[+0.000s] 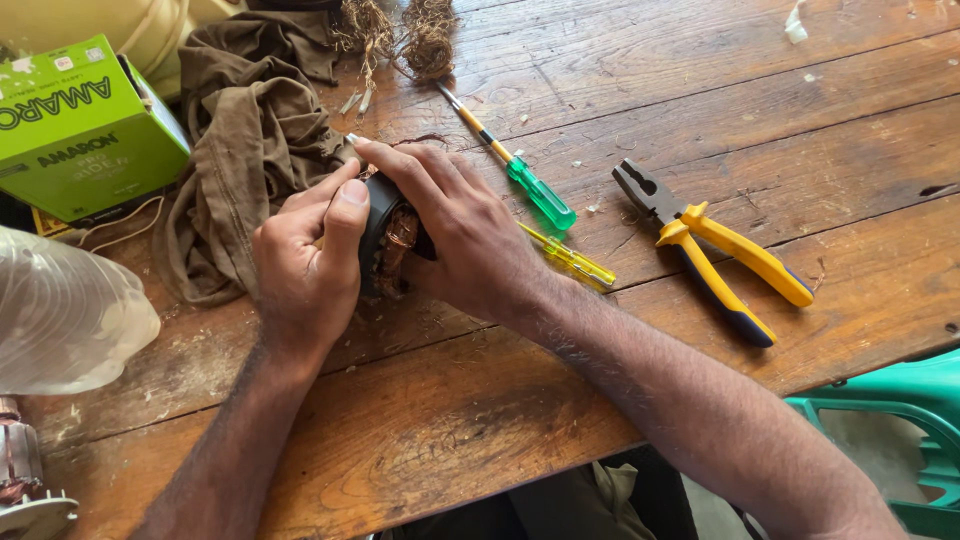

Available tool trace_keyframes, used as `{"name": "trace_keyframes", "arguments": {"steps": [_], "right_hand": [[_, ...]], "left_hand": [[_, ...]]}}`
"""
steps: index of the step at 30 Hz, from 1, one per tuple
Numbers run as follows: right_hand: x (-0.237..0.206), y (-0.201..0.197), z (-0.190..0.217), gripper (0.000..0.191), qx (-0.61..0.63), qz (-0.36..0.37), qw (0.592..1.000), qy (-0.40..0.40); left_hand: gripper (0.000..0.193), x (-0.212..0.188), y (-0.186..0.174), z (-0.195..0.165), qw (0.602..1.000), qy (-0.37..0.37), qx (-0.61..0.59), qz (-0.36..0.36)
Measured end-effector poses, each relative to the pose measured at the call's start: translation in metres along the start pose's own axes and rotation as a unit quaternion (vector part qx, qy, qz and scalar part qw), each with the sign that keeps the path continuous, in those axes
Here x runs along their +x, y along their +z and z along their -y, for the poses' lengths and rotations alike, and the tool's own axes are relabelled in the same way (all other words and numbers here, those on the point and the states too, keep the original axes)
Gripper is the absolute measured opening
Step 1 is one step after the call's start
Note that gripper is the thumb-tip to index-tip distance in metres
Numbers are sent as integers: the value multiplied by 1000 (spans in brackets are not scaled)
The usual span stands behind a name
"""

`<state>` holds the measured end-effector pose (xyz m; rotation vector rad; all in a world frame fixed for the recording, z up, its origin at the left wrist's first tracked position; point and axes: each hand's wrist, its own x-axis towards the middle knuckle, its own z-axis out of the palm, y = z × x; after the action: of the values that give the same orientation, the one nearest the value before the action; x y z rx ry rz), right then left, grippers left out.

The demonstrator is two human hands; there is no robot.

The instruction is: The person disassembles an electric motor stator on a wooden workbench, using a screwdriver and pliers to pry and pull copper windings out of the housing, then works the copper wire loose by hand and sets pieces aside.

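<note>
Both hands, left hand point(300, 265) and right hand point(460, 235), are clamping a black motor stator point(385, 235) with copper windings between them on the wooden table point(450, 430); just beyond the right hand are lying two screwdrivers point(540, 195), farther right the yellow-handled pliers point(710, 250), and behind the left hand a brown cloth point(240, 130)
</note>
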<state>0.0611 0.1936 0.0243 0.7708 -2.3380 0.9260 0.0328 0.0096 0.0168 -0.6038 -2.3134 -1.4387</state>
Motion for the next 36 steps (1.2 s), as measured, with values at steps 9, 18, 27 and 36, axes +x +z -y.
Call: {"name": "trace_keyframes", "arguments": {"steps": [9,18,27,36], "right_hand": [[0,2,-1,94,13,-4,1000,-1],[-1,-2,-2,105,23,32,998,45],[-2,3,1,103,23,2,999,41],[-1,1,0,109,1,23,999,40]], "left_hand": [[51,5,-5,-4,999,-29,-19,41],[51,5,0,-3,999,-15,-13,33],[51,3,0,-6,999,-27,-30,29],[51,1,2,-4,999,-30,-17,16]]}}
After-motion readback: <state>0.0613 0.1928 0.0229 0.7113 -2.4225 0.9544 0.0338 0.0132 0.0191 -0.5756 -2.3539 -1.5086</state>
